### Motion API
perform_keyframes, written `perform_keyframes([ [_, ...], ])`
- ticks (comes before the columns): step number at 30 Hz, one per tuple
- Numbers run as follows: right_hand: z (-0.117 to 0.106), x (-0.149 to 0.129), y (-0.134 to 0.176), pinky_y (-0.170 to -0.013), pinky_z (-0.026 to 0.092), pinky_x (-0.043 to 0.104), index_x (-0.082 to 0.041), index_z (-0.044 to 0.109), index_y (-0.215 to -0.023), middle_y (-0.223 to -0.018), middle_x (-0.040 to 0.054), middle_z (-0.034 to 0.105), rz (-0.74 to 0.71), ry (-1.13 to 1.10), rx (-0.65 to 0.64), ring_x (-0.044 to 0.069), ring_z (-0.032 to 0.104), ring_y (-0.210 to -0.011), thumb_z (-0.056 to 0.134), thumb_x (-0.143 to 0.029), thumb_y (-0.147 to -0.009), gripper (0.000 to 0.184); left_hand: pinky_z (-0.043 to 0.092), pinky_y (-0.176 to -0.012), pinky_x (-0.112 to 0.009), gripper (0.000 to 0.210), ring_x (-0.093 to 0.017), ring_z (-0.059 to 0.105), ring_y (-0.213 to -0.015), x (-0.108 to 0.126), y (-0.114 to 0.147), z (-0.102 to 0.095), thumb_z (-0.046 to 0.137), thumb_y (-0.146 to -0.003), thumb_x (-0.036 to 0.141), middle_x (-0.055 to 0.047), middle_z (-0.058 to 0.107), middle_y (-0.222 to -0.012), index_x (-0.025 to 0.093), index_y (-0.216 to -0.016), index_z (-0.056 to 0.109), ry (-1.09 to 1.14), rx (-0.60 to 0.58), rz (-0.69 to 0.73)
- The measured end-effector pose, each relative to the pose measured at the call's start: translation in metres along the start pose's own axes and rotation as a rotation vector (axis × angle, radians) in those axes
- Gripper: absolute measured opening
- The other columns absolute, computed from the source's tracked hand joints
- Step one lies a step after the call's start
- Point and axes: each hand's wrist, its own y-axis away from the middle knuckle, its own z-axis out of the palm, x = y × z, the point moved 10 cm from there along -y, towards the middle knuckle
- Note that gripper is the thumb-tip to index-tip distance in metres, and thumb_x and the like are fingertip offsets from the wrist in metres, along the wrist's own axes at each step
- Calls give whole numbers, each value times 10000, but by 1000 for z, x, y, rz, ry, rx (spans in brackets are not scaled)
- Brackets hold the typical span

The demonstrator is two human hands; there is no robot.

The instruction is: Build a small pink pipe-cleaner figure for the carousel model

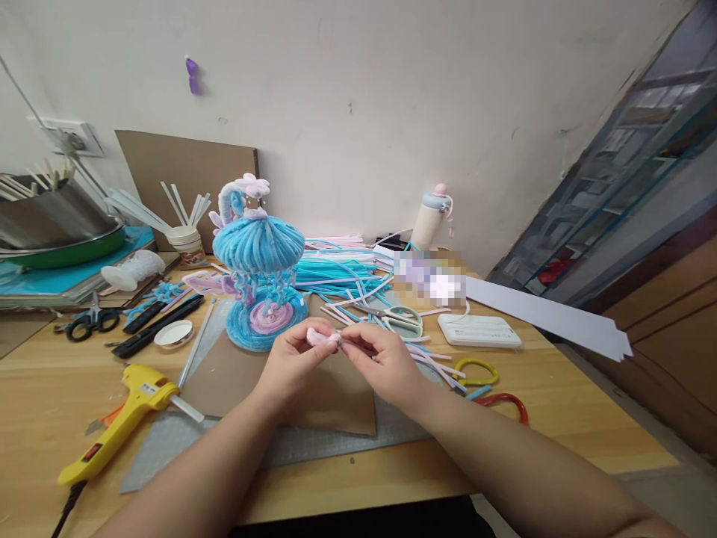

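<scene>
head camera, looking forward and down

it sits close above the wooden table [45, 403], facing the wall behind that table.

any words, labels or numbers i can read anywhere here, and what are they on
None can be read.
Yellow glue gun: a white label and a red patch, print too small to read.
Paper cup: printed pattern, too blurred to read.
Pixelated patch by the white case: nothing legible.

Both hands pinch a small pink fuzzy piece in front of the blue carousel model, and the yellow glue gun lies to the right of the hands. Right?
Not quite. The head view shows the yellow glue gun lying to the left of the hands; the rest holds.
</scene>
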Motion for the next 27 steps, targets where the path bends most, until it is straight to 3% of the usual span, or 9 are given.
perform_keyframes([
  [4,10,2,4,-598,431,224,-184,575,-1003,-811,22,615,32,-17,-47,115,547,-678,473,-259,-886,173,445,-687,-264,79,-160,560,-758,3,2,-4,701,-712,246,-31,615,-835,185,-741,659,-96,45,33],
  [10,13,1,9,-520,360,212,-182,540,-896,-647,-23,509,40,110,-48,99,447,-557,444,-248,-891,117,405,-610,-249,98,-152,537,-652,12,6,-12,693,-701,259,-18,621,-710,178,-711,640,-349,142,100],
  [15,12,-20,8,-558,359,251,-176,553,-785,-637,2,544,-153,508,-50,125,477,-576,423,-131,-841,148,389,-607,-239,58,-151,536,-641,20,8,-8,697,-666,211,-11,633,-666,191,-627,658,-436,156,154],
  [18,5,-41,9,-678,409,313,-168,598,-855,-782,65,620,-297,733,2,188,552,-753,447,-91,-803,178,397,-560,-235,95,-135,529,-571,5,4,-13,720,-646,253,-1,625,-622,181,-640,658,-314,174,8],
  [21,-5,-77,23,-863,410,398,-202,584,-1061,-1057,97,616,-545,706,103,238,538,-1009,481,-113,-805,289,411,-518,-215,160,-104,512,-515,-19,2,-20,737,-635,286,28,581,-554,167,-670,637,-27,210,-182],
  [22,1,-89,33,-874,415,393,-220,582,-1069,-1066,84,617,-666,652,56,229,540,-1019,490,-133,-809,290,414,-511,-202,171,-93,509,-515,-25,2,-22,744,-630,283,37,568,-543,164,-669,627,74,229,-222],
  [24,25,-100,52,-786,457,337,-231,604,-995,-948,54,645,-821,544,-180,193,581,-899,492,-171,-818,218,407,-489,-173,190,-74,506,-521,-31,1,-26,758,-616,267,46,562,-548,157,-661,610,235,275,-264],
  [26,50,-83,55,-654,461,293,-213,617,-877,-793,35,640,-683,495,-409,163,583,-732,487,-193,-829,140,398,-460,-154,206,-64,512,-525,-33,1,-29,771,-601,251,48,570,-566,151,-672,606,326,310,-283],
  [27,56,-68,48,-618,453,287,-201,609,-825,-746,32,629,-531,470,-425,156,571,-679,482,-209,-837,127,396,-448,-148,213,-60,516,-526,-32,0,-30,776,-593,245,49,575,-577,150,-681,607,355,325,-282],
])
